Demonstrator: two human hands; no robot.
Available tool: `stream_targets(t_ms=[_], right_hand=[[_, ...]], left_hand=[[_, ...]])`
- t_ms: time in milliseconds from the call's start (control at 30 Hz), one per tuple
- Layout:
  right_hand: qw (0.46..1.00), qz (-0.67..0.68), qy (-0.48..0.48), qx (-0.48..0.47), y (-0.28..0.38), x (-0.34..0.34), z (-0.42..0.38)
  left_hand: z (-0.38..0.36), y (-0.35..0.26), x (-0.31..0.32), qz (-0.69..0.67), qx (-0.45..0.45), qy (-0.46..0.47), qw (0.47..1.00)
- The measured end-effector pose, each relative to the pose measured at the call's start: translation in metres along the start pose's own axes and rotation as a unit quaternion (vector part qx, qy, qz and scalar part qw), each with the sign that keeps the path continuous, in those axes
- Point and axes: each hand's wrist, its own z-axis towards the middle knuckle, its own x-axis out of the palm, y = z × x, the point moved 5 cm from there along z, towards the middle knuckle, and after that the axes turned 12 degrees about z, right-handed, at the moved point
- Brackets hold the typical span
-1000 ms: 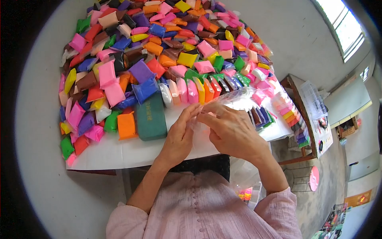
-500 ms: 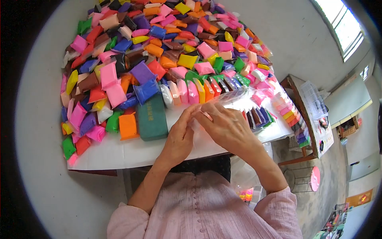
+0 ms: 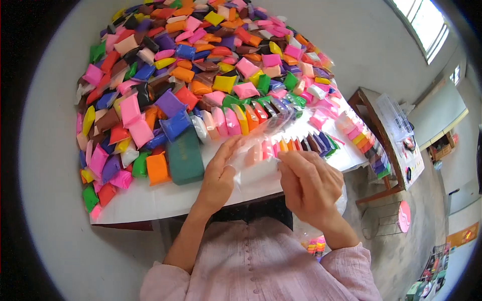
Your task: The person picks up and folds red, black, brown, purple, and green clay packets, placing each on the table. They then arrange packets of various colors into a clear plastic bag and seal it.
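Observation:
My left hand is closed on the edge of a clear plastic bag over the front of the white table. To its right, my right hand has its fingers curled with the fingertips pressed together; whether anything is between them is too small to tell. A row of small colored packets, pink through orange to dark and green, lies just beyond my hands. Behind it stands a second row of packets. The green box sits left of my left hand.
A large heap of colored packets covers the back and left of the white table. More stacked packets stand at the right end. A wooden side table holds a clear basket; a pink-topped stool stands below.
My right hand has moved right and toward me, away from my left hand. My left hand has shifted slightly left. The near row of packets is now more visible.

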Motion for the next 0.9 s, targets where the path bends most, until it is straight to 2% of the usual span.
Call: stream_targets(t_ms=[33, 100, 167, 233, 333, 433, 467, 533, 567, 667, 767, 900], right_hand=[[0.994, 0.060, 0.018, 0.085, 0.002, -0.006, 0.000], [0.974, 0.127, 0.035, 0.182, 0.002, -0.009, -0.011], [0.944, 0.181, 0.041, 0.271, -0.001, -0.008, -0.025], [0.931, 0.192, 0.040, 0.307, -0.004, -0.009, -0.043], [0.910, 0.219, 0.019, 0.352, -0.002, -0.009, -0.068], [0.884, 0.269, -0.001, 0.381, 0.002, -0.008, -0.084], [0.875, 0.288, -0.009, 0.389, 0.003, -0.007, -0.089], [0.791, 0.393, -0.055, 0.465, 0.002, -0.002, -0.105], [0.742, 0.442, -0.079, 0.497, 0.001, 0.000, -0.112], [0.741, 0.447, -0.060, 0.497, -0.001, 0.000, -0.125], [0.701, 0.451, -0.046, 0.550, 0.001, -0.007, -0.123], [0.698, 0.444, -0.059, 0.559, -0.002, -0.002, -0.132]], left_hand=[[0.000, 0.000, -0.002, -0.019, -0.004, -0.006, 1.000], [-0.003, -0.003, -0.004, -0.056, 0.003, -0.044, 0.997], [-0.017, -0.026, -0.014, 0.023, 0.074, -0.088, 0.993], [-0.041, -0.056, -0.019, 0.107, 0.114, -0.149, 0.976], [-0.069, -0.092, 0.006, 0.165, 0.014, -0.099, 0.981], [-0.083, -0.084, 0.036, 0.152, -0.033, 0.032, 0.987], [-0.086, -0.077, 0.038, 0.087, -0.093, 0.048, 0.991], [-0.090, -0.064, 0.044, -0.045, -0.210, 0.078, 0.974], [-0.088, -0.064, 0.045, -0.054, -0.198, 0.074, 0.976], [-0.090, -0.061, 0.053, -0.078, -0.192, 0.070, 0.976], [-0.090, -0.058, 0.059, -0.049, -0.178, 0.073, 0.980], [-0.093, -0.058, 0.066, 0.033, -0.160, 0.058, 0.985]])
